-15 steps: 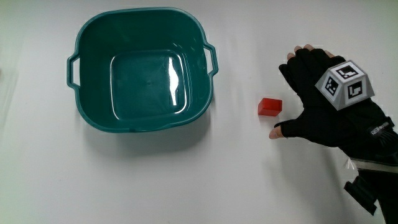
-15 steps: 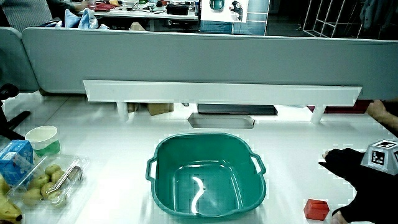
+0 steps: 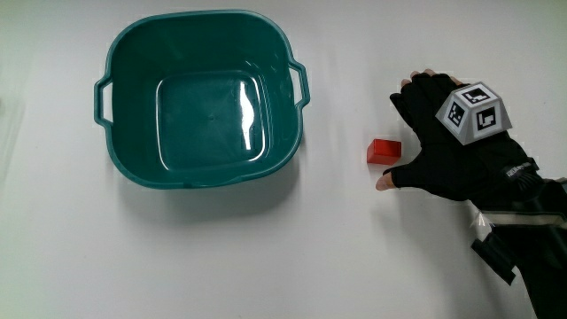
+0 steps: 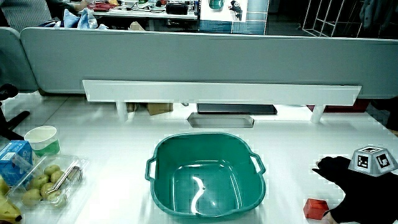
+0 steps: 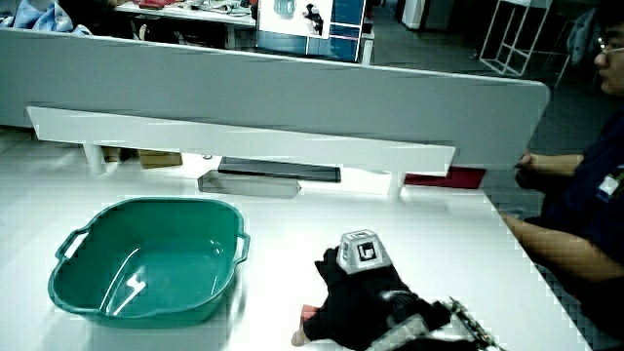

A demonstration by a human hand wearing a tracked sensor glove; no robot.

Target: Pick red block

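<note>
A small red block (image 3: 384, 151) lies on the white table between the green basin (image 3: 202, 42) and the hand (image 3: 446, 137). In a side view the red block (image 4: 316, 208) shows just beside the glove. The hand hovers next to the block, fingers spread and relaxed, thumb tip close to the block's nearer corner, holding nothing. In a side view the hand (image 5: 351, 292) hides the block. The patterned cube (image 3: 470, 112) sits on the back of the glove.
The green basin (image 4: 207, 152) with two handles stands empty. At the table's edge, in a side view, are a clear box of fruit (image 4: 46, 182), a blue carton (image 4: 13, 159) and a paper cup (image 4: 43, 138). A low partition (image 4: 199, 62) bounds the table.
The hand has slid a little closer to the red block and the basin; the thumb now sits near the block. The block and basin have not moved.
</note>
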